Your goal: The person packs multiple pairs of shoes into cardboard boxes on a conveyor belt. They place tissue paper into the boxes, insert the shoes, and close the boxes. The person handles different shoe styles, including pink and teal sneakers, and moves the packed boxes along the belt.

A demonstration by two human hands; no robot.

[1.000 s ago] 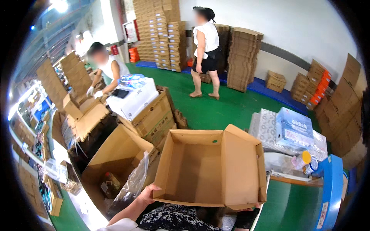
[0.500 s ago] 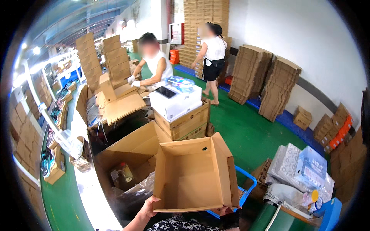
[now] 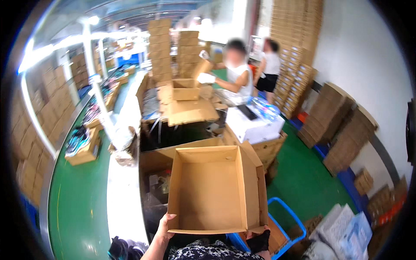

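An open brown cardboard box is held in front of me, its bare inside facing up and its lid flap folded out along the right side. My left hand grips the lower left corner, thumb over the rim. At the lower right corner is my right hand, partly covered by something black; its fingers are mostly hidden under the box, and it seems to support that corner. Behind the box stands a large open carton with small things and clear plastic in it.
A co-worker in white gloves handles a small box over a cardboard-covered table. A white box stands on a carton to the right. A blue cart handle is near my right. Along the left runs a white ledge.
My view has turned left, so the surroundings have shifted right. The box stays in both my hands. The co-worker has lifted a small box, and the other person has moved farther away.
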